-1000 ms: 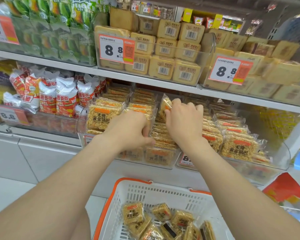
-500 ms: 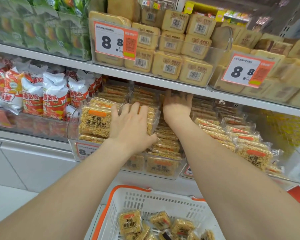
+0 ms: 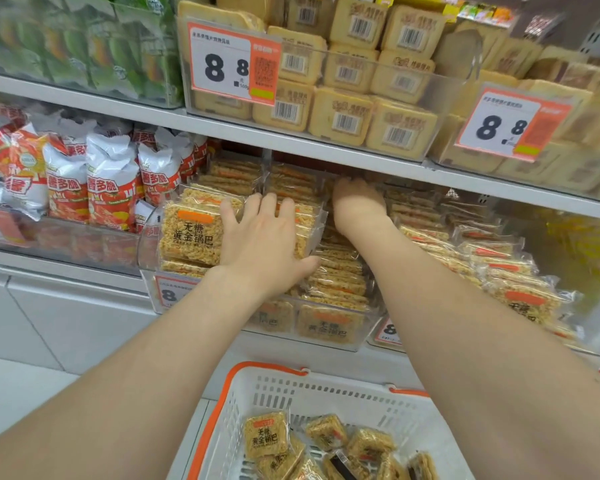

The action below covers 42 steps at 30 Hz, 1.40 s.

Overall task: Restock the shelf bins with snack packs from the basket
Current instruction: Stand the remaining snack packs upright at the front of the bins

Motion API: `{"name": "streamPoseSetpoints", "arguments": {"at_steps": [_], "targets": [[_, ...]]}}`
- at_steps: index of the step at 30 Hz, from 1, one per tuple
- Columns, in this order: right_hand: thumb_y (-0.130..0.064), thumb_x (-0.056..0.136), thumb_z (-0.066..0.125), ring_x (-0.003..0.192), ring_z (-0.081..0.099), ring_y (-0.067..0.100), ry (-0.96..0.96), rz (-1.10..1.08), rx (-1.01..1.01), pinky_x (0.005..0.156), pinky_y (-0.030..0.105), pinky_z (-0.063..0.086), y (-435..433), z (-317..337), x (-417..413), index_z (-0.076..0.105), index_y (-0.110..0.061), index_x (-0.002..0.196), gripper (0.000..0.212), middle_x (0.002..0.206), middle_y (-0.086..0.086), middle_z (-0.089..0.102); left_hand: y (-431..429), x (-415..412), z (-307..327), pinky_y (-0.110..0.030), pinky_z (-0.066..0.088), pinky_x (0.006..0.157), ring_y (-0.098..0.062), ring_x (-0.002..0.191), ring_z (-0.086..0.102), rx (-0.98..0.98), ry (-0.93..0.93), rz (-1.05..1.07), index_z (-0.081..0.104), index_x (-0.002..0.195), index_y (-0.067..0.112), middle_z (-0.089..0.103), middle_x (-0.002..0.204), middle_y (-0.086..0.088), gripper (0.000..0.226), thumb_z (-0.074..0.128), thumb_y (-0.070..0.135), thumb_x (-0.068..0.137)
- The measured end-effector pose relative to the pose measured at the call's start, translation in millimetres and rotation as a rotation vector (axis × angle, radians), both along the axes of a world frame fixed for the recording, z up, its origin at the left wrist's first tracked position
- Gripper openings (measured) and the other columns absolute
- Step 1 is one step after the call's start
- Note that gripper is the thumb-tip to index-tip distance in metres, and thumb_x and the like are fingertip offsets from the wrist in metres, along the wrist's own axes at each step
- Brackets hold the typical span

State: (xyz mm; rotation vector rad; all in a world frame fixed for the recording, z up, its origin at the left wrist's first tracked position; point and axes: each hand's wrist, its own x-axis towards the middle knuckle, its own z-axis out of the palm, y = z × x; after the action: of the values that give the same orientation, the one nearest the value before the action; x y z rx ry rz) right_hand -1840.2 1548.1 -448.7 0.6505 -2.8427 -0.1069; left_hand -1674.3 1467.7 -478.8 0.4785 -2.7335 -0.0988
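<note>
Clear packs of golden rice-crust snack (image 3: 187, 233) stand in rows inside a clear shelf bin (image 3: 326, 341) on the lower shelf. My left hand (image 3: 262, 237) lies flat with straight fingers against the front of the upright packs in the left rows. My right hand (image 3: 355, 202) reaches deep into the back of the same bin, under the upper shelf; its fingers are hidden among the packs. Below, a white basket with an orange rim (image 3: 267, 370) holds several loose snack packs (image 3: 265, 434).
A second bin of the same packs (image 3: 513, 289) sits to the right. Red and white chip bags (image 3: 101, 181) fill the bin to the left. The upper shelf (image 3: 326, 143) carries beige boxed snacks (image 3: 340, 116) and 8.8 price tags (image 3: 232, 64).
Both hands pushed deeper into the bin. My left hand went from curled to flat against the packs. My right hand moved from the bin's middle to its back, and the view came closer.
</note>
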Motion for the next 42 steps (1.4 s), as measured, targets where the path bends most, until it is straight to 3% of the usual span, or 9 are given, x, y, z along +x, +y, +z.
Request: {"name": "streamPoseSetpoints", "arguments": {"at_steps": [3,8,12,16,23,27,31,38,42], "targets": [[-0.001,0.093,0.062,0.135,0.048,0.046,-0.028,0.076,0.093,0.108,0.051,0.048,16,1,28,0.035,0.000,0.155,0.067,0.149,0.028,0.046,4,8,6,-0.068,0.006,0.125,-0.029,0.160,0.014,0.081,0.004,-0.046,0.029,0.161,0.017,0.030,0.169,-0.007,0.110,0.051,0.090,0.080],[-0.014,0.093,0.060,0.100,0.065,0.033,0.286,0.310,-0.125,0.081,0.042,0.049,61,10,99,0.065,-0.013,0.112,0.020,0.106,0.009,0.069,19,27,17,-0.062,0.008,0.128,-0.020,0.161,0.003,0.172,0.098,-0.220,0.027,0.162,0.024,0.023,0.171,0.000,0.097,0.057,0.073,0.084],[-0.022,0.085,0.043,0.067,0.065,0.028,0.256,0.394,-0.523,0.061,0.039,0.054,97,-9,138,0.070,-0.016,0.087,0.028,0.077,0.001,0.069,33,48,23,-0.049,0.044,0.100,-0.020,0.112,0.047,0.220,0.234,-0.295,0.050,0.119,0.033,0.053,0.115,0.010,0.040,0.068,0.037,0.085],[-0.019,0.084,0.043,0.051,0.055,0.026,0.290,0.543,-0.632,0.043,0.034,0.043,143,-63,158,0.063,-0.014,0.072,0.024,0.063,0.000,0.060,51,78,20,-0.044,0.057,0.071,-0.009,0.073,0.061,0.325,0.006,-0.359,0.056,0.086,0.033,0.064,0.071,0.009,0.014,0.069,0.032,0.089],[-0.018,0.091,0.049,0.070,0.057,0.033,-0.284,0.431,0.146,0.058,0.034,0.044,191,-157,160,0.051,-0.019,0.080,0.011,0.075,0.002,0.055,108,91,-42,-0.043,0.056,0.079,-0.029,0.102,0.064,-0.038,-0.720,-0.539,0.060,0.119,0.023,0.061,0.103,-0.001,0.025,0.057,0.039,0.100],[-0.006,0.093,0.050,0.089,0.063,0.030,-0.579,0.279,0.403,0.067,0.035,0.047,206,-205,165,0.060,-0.013,0.097,0.013,0.095,0.007,0.062,138,96,-81,-0.041,0.057,0.066,-0.027,0.085,0.067,-0.047,-0.937,-0.612,0.065,0.122,0.020,0.068,0.110,-0.008,0.026,0.057,0.025,0.098],[0.009,0.092,0.047,0.076,0.054,0.019,-0.787,0.249,0.437,0.070,0.032,0.050,220,-255,181,0.056,-0.010,0.095,0.021,0.095,0.006,0.058,154,99,-97,-0.032,0.041,0.051,-0.019,0.062,0.054,-0.119,-1.006,-0.603,0.054,0.085,0.017,0.059,0.084,-0.001,0.016,0.056,0.021,0.101],[0.009,0.090,0.062,0.096,0.067,0.032,-0.716,0.423,0.598,0.079,0.043,0.061,228,-335,220,0.048,-0.008,0.148,0.062,0.108,0.015,0.067,157,88,-96,-0.031,0.039,0.053,-0.017,0.064,0.052,-0.143,-1.033,-0.616,0.058,0.105,0.014,0.054,0.084,0.000,0.026,0.051,0.039,0.108],[0.012,0.091,0.061,0.099,0.068,0.033,-0.755,0.415,0.627,0.089,0.044,0.060,226,-342,227,0.055,-0.001,0.139,0.050,0.112,0.016,0.067,156,83,-94,-0.030,0.038,0.052,-0.016,0.064,0.051,-0.144,-1.017,-0.590,0.052,0.104,0.018,0.053,0.088,0.000,0.012,0.052,0.029,0.107]]}}
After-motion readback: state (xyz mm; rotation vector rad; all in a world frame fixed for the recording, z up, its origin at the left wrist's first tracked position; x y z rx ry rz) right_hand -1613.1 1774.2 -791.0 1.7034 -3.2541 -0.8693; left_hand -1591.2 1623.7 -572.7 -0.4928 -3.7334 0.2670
